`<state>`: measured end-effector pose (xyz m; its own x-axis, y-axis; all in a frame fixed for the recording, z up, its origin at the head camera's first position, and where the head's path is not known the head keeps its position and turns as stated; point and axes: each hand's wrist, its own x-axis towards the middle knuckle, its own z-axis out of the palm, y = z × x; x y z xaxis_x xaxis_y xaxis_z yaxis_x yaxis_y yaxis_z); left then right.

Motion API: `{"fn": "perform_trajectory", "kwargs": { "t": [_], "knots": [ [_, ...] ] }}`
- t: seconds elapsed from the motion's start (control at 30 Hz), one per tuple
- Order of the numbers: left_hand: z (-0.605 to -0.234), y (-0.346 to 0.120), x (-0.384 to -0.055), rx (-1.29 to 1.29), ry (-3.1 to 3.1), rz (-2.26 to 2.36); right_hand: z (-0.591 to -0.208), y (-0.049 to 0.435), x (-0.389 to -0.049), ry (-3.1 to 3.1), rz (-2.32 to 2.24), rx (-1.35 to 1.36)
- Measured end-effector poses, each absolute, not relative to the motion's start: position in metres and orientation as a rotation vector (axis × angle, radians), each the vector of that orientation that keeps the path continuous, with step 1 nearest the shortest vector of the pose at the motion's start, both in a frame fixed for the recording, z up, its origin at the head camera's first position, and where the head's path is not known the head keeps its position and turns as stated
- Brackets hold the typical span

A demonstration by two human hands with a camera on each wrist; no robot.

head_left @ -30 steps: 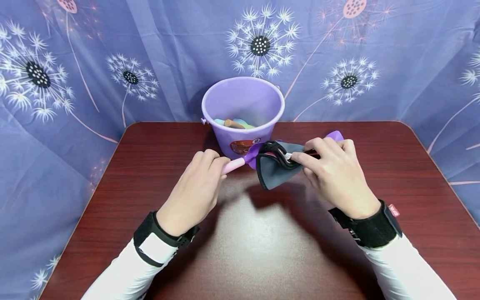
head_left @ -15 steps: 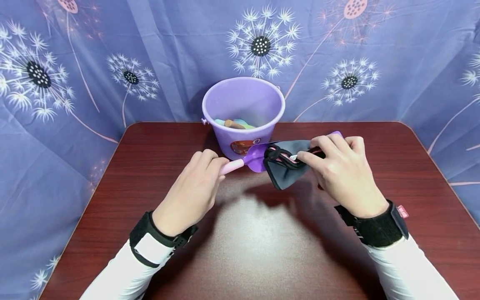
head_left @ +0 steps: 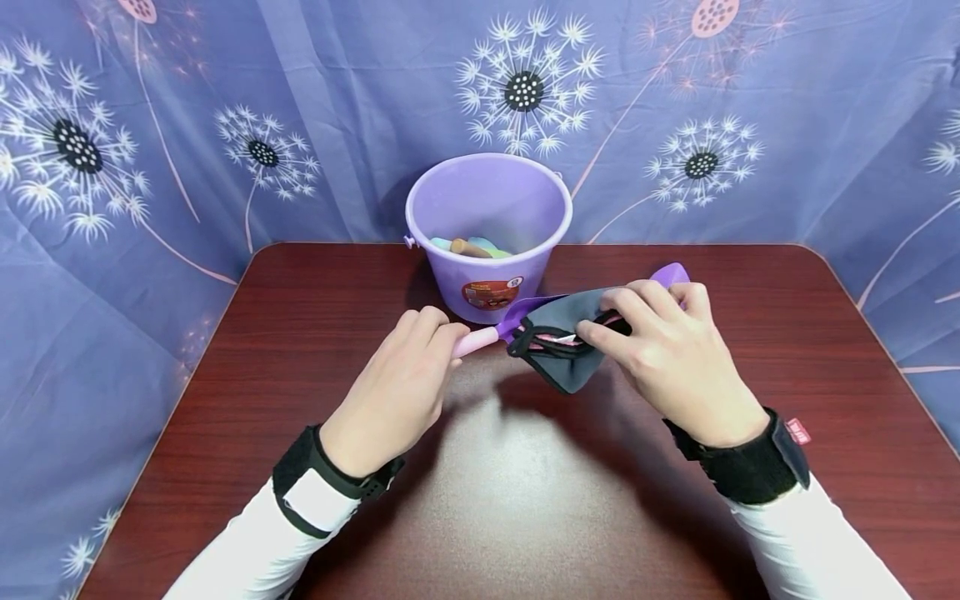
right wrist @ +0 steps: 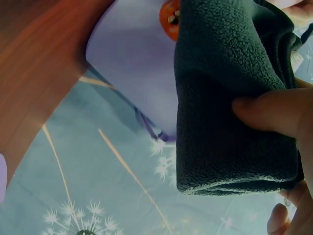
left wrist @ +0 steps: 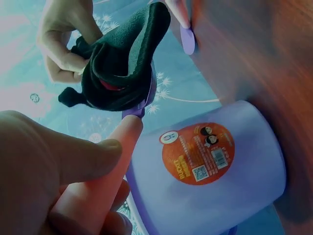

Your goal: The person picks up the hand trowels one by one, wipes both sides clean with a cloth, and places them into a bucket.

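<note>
My left hand (head_left: 397,383) grips the pink handle (head_left: 476,342) of a toy shovel, also plain in the left wrist view. The purple blade (head_left: 516,313) of the shovel points right and is largely hidden by a dark grey cloth (head_left: 558,371) with black edging. My right hand (head_left: 671,354) holds this folded cloth over the blade, thumb pressed on its fuzzy face in the right wrist view. Pink and a small white tag (head_left: 562,338) show in the cloth's folds. Both hands are raised over the table.
A purple bucket (head_left: 487,212) with an orange label stands at the back of the dark red table (head_left: 510,500), several coloured things at its bottom. A second purple object (head_left: 670,273) lies behind my right hand. A blue flowered curtain (head_left: 360,100) hangs behind the table.
The cloth slid right along the blade, baring more purple, then came back left toward the handle. Its folds have shifted. My left hand keeps its grip and has moved slightly right.
</note>
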<state>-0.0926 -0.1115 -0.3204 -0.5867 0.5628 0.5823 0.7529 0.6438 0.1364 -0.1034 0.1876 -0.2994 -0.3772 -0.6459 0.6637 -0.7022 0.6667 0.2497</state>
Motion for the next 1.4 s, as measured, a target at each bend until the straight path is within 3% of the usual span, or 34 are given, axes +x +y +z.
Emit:
{"fn": "perform_trajectory", "kwargs": {
  "t": [1.1,1.4],
  "knots": [
    [-0.334,-0.097,-0.086,-1.05,-2.436,-0.384,-0.335,0.168,-0.099,-2.035,0.08,1.362],
    [-0.335,-0.097,-0.086,-1.047,-2.482,-0.325,-0.336,0.169,-0.101,-2.039,0.087,1.323]
  ]
}}
